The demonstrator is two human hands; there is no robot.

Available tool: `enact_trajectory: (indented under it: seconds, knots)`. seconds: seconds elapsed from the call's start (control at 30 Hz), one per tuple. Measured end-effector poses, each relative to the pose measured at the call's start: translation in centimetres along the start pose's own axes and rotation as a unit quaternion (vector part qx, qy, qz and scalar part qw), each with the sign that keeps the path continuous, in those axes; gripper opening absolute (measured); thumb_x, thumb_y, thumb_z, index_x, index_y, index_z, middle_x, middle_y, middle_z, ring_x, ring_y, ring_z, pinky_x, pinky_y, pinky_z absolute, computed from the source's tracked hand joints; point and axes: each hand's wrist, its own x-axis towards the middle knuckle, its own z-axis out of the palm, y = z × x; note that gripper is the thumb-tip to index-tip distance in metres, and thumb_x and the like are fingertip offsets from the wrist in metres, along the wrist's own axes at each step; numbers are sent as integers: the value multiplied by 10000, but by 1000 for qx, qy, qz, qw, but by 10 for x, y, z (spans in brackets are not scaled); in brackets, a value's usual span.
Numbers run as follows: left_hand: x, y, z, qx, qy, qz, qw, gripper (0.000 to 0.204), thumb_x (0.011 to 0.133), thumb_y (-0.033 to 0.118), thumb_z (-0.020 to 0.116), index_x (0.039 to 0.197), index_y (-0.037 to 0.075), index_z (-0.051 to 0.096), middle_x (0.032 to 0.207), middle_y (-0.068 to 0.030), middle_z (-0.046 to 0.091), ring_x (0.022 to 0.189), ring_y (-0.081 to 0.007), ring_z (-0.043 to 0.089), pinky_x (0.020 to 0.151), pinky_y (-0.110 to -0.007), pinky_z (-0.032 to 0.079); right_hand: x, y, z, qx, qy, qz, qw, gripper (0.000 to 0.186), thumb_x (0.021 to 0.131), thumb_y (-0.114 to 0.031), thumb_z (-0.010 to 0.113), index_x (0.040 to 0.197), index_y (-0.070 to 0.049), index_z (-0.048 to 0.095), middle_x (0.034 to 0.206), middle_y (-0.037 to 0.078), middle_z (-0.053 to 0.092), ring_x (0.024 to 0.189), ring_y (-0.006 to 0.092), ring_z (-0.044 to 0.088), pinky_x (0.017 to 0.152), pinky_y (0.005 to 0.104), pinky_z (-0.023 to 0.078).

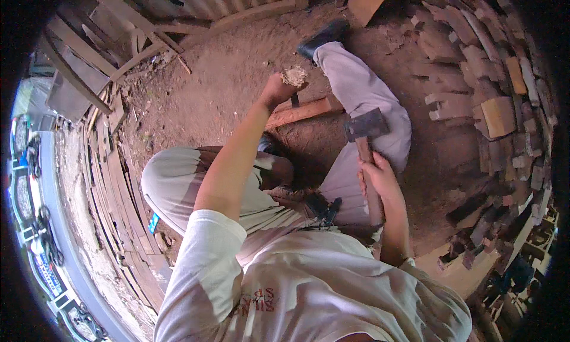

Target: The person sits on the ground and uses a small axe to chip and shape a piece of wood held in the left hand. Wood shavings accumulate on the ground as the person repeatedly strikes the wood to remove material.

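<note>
My left hand (278,91) is closed round a chisel (294,76) whose pale, frayed handle end sticks up out of the fist. A dark narrow piece, seemingly its blade, shows below the hand and meets a reddish-brown wooden block (309,110) on the ground between my legs. My fingers hide the rest of the handle. In my right hand (380,177) is a hammer with a dark, blocky head (366,125) and a thick wooden handle, gripped partway along. The hammer head is raised over my right leg, apart from the chisel.
Stacked wood blocks (457,105) line the right side. Long boards (116,182) lie at the left, beside leaning timbers (77,69). A corrugated wall (237,1) stands at the far side of the dirt floor (208,63). My right leg (368,81) stretches forward; the left is bent.
</note>
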Motion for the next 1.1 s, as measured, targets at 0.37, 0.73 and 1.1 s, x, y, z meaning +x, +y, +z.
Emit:
enact_trajectory:
  seconds: [0.37, 0.73, 1.1]
  knots:
    - [-22, 3, -13, -77, 32, -86, 993, 305, 740, 291, 743, 907, 41, 690, 852, -181, 691, 810, -322, 682, 720, -406, 527, 188, -3, 47, -370, 81, -22, 925, 285, 914, -193, 566, 1090, 6, 463, 640, 92, 552, 463, 194, 558, 409, 364, 471]
    - [-36, 10, -21, -120, 102, -65, 985, 262, 812, 310, 684, 830, 49, 696, 648, -97, 685, 648, -193, 686, 649, -355, 524, 212, 24, 55, -493, 34, -45, 868, 315, 907, -204, 556, 1008, 92, 516, 687, 194, 623, 515, 284, 626, 441, 418, 503]
    - [-41, 22, -7, -139, 107, -66, 982, 217, 754, 165, 749, 905, 17, 701, 803, -128, 716, 726, -193, 694, 696, -338, 528, 196, 3, 58, -449, 20, -42, 893, 292, 839, -128, 520, 986, 122, 549, 641, 198, 610, 498, 287, 621, 436, 429, 511]
